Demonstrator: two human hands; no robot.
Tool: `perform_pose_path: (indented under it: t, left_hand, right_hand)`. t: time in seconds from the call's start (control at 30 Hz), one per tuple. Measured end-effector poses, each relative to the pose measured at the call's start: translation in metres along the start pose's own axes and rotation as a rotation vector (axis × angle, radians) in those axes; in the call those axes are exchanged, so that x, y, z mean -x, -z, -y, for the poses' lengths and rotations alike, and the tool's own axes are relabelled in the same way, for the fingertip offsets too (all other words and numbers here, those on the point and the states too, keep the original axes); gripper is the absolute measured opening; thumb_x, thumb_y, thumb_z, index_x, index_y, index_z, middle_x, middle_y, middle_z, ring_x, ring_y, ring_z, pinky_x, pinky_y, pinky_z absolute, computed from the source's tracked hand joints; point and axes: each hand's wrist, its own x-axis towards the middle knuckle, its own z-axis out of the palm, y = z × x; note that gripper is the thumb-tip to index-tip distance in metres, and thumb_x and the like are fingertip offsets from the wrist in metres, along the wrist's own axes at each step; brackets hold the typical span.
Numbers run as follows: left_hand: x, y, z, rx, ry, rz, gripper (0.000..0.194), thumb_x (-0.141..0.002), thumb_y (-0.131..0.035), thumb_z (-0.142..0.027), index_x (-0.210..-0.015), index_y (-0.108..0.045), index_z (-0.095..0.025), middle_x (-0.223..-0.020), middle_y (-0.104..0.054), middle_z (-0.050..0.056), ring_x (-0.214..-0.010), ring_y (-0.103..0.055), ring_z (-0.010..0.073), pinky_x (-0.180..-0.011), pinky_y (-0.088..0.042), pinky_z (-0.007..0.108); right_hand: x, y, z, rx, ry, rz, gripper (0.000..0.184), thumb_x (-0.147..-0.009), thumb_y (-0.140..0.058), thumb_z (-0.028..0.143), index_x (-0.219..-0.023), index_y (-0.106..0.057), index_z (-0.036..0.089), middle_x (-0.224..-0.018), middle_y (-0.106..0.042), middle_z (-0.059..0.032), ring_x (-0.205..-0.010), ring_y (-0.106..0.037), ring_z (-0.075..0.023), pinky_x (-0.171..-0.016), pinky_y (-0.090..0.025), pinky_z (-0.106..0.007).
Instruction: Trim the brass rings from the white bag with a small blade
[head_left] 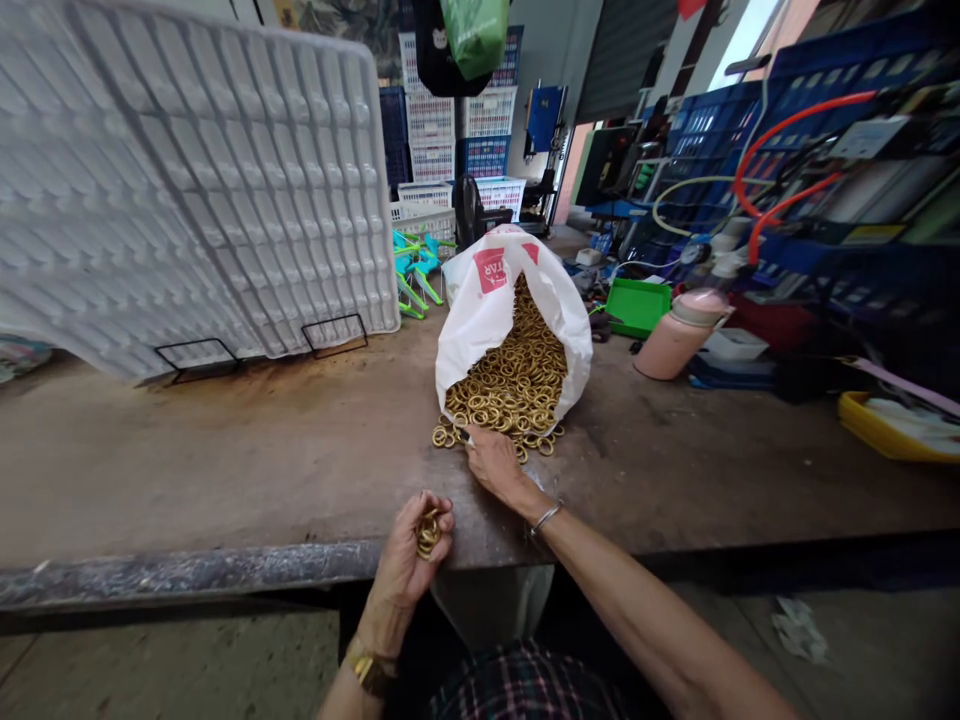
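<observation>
A white plastic sack (465,350) lies on its side on the bench, its mouth towards me. Brass-coloured rings (517,370) fill it and spill over its lip onto the wood. My left hand (420,540), palm up at the bench's front edge, curls around several brass rings (428,534). At the sack's mouth my right hand (495,462) reaches in among the spilled rings, fingers pinched together. A small dark piece shows at its fingertips, too small to name.
White ribbed plastic trays (300,180) stand upright in black wire holders (335,335) at the left. Right of the sack are a green tray (637,306), a pink bottle (679,338) and a yellow tray (892,430). Stacked crates (431,118) rise behind.
</observation>
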Motion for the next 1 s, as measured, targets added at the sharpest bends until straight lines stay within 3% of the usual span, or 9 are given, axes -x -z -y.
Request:
perform_pose_path:
  t: [0.23, 0.47, 0.67, 0.83, 0.93, 1.0]
  left_hand:
    - [-0.003, -0.011, 0.007, -0.15, -0.118, -0.082, 0.032, -0.058, -0.076, -0.032, -0.066, -0.051, -0.013, -0.068, -0.058, 0.001, -0.053, -0.05, 0.0068, -0.033, -0.024, 0.012]
    - [-0.005, -0.021, 0.021, -0.435, -0.262, -0.158, 0.039, -0.068, -0.067, -0.043, -0.093, -0.052, -0.018, -0.055, -0.051, -0.007, -0.041, -0.042, 0.005, -0.034, -0.027, 0.013]
    - [-0.008, -0.017, 0.02, -0.761, -0.27, -0.137, 0.034, -0.07, -0.062, -0.049, -0.073, -0.054, -0.015, -0.046, -0.043, -0.008, -0.034, -0.033, 0.003, -0.033, -0.025, 0.015]
    - [-0.01, -0.016, 0.016, -0.66, -0.192, -0.107, 0.035, -0.067, -0.065, -0.048, -0.071, -0.053, -0.015, -0.048, -0.045, -0.007, -0.036, -0.034, 0.0034, -0.034, -0.024, 0.014]
    - [-0.01, -0.015, 0.016, -0.625, -0.191, -0.105, 0.035, -0.067, -0.065, -0.047, -0.077, -0.053, -0.016, -0.049, -0.046, -0.007, -0.037, -0.035, 0.004, -0.034, -0.025, 0.014]
    - [-0.009, -0.014, 0.018, -0.636, -0.238, -0.107, 0.037, -0.069, -0.064, -0.046, -0.091, -0.054, -0.017, -0.049, -0.047, -0.008, -0.036, -0.035, 0.0046, -0.034, -0.026, 0.015]
  right_hand:
    - [0.025, 0.001, -0.009, -0.413, 0.05, -0.023, 0.023, -0.085, -0.041, 0.022, -0.086, -0.063, 0.018, -0.078, -0.065, -0.0046, -0.072, -0.056, -0.0144, -0.069, -0.038, -0.023]
    - [0.054, 0.0, -0.004, -0.759, 0.093, 0.058, 0.024, -0.085, -0.042, 0.026, -0.082, -0.064, 0.016, -0.071, -0.063, -0.0017, -0.066, -0.053, -0.0127, -0.063, -0.038, -0.022]
    - [0.064, -0.001, 0.0, -0.886, 0.034, 0.149, 0.03, -0.084, -0.042, 0.029, -0.063, -0.058, 0.014, -0.058, -0.053, 0.0016, -0.057, -0.046, -0.0097, -0.054, -0.035, -0.02]
    - [0.064, -0.001, 0.001, -0.945, 0.011, 0.074, 0.018, -0.08, -0.046, 0.022, -0.087, -0.061, 0.016, -0.079, -0.062, -0.0016, -0.071, -0.054, -0.0119, -0.068, -0.041, -0.024]
    - [0.063, -0.003, 0.003, -1.028, -0.085, 0.081, 0.016, -0.075, -0.049, 0.022, -0.088, -0.057, 0.017, -0.068, -0.058, 0.0025, -0.059, -0.05, -0.0092, -0.057, -0.039, -0.02]
    - [0.063, -0.004, 0.004, -1.137, -0.161, 0.146, 0.015, -0.073, -0.049, 0.023, -0.087, -0.053, 0.018, -0.058, -0.051, 0.0066, -0.047, -0.042, -0.0065, -0.046, -0.033, -0.017]
